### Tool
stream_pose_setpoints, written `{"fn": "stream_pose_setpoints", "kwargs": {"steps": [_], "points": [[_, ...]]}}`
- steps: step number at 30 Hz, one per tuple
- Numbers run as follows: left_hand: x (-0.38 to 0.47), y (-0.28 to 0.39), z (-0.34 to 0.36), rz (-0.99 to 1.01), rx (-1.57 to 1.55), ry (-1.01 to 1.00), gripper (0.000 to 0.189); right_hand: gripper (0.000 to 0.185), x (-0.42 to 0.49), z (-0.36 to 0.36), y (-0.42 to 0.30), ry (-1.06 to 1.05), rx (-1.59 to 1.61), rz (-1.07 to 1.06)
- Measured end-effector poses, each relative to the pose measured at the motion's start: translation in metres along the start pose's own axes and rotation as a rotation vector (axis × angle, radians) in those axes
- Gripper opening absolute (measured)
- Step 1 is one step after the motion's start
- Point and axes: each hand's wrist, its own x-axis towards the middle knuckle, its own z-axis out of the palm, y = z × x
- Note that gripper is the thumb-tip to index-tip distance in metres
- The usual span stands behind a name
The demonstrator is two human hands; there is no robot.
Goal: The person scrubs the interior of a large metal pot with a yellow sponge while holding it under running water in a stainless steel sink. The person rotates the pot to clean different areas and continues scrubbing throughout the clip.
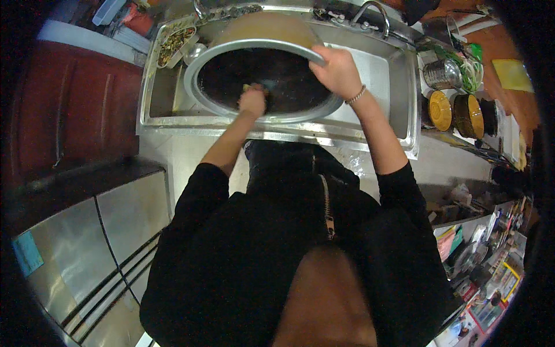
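Observation:
A large round metal pan (264, 42) with a dark inside and a tan outer wall is tilted over the stainless-steel double sink (373, 60), its mouth facing me. My right hand (340, 71), with a chain bracelet at the wrist, grips the pan's rim at its upper right. Over the dark inside is my left hand (253, 100), its fingers curled around a small yellowish thing that is mostly hidden, perhaps a sponge. Behind the sink stands a curved faucet (373, 8), right of the pan.
A strainer tray of food scraps (175, 45) sits at the sink's left corner. To the right are a large metal can (442, 73), green onions (472, 71) and yellow bowls (440, 110). Steel cabinet doors (130, 208) lie at the lower left, and a cluttered shelf (477, 260) at the lower right.

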Motion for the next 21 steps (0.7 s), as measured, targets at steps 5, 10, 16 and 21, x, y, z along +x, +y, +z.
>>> {"fn": "stream_pose_setpoints", "kwargs": {"steps": [5,10,16,21], "points": [[0.024,-0.053,-0.002,-0.085,-0.017,0.170,0.029,0.012,-0.049,0.011,0.006,0.190,0.028,0.294],[0.010,0.054,0.009,-0.112,-0.307,0.210,0.025,0.013,-0.079,0.035,0.014,0.429,0.169,0.422],[0.000,0.074,-0.041,0.026,-0.237,-0.121,0.025,0.015,-0.083,0.036,0.023,0.431,0.144,0.430],[0.025,0.022,-0.053,0.013,0.003,-0.232,0.027,0.016,-0.086,0.037,0.023,0.407,0.046,0.425]]}}
